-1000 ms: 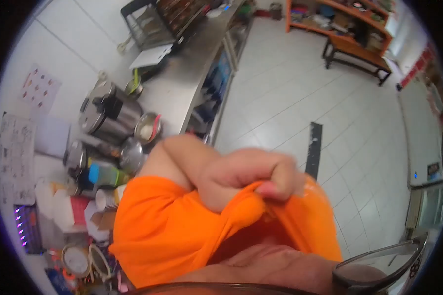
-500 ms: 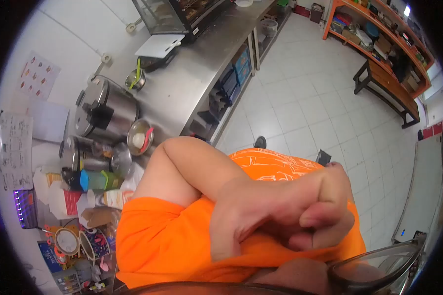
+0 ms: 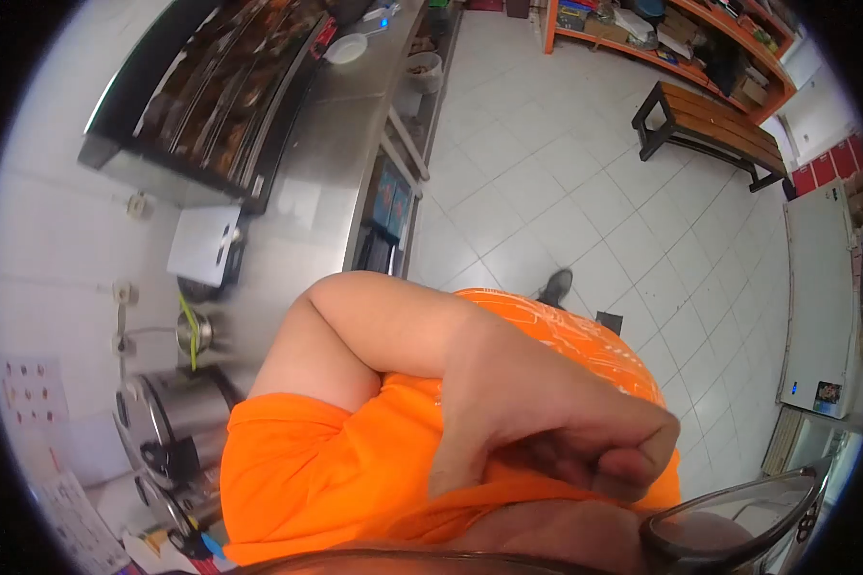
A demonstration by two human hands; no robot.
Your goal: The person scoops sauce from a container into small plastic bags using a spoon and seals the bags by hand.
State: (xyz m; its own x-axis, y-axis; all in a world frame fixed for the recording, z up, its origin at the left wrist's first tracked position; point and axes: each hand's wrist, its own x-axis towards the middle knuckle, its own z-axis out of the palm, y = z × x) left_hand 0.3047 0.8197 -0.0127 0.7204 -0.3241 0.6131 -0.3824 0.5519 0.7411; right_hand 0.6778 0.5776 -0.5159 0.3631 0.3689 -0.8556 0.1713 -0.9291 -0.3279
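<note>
My left hand [image 3: 566, 422] is held up in front of my chest, its arm bent and coming from the sleeve on the left. The fingers are curled in toward the palm, close to the neckline of my orange shirt [image 3: 326, 470]. What lies inside the curl, if anything, is hidden. My right hand is out of view. Glasses [image 3: 738, 517] cut across the lower right, near the camera.
A steel counter [image 3: 307, 225] runs along the left, bearing a display case [image 3: 230, 86], a white cutting board [image 3: 204, 240], a metal pot [image 3: 194, 333] and a large cooker [image 3: 168, 422]. A wooden bench [image 3: 714, 129] and orange shelves [image 3: 604, 48] stand across the tiled floor [image 3: 508, 163].
The view has swung and moved forward along the counter, so the display case shows more and the cookers sit lower. My left hand keeps its curled pose by the shirt, the fingers slightly lower.
</note>
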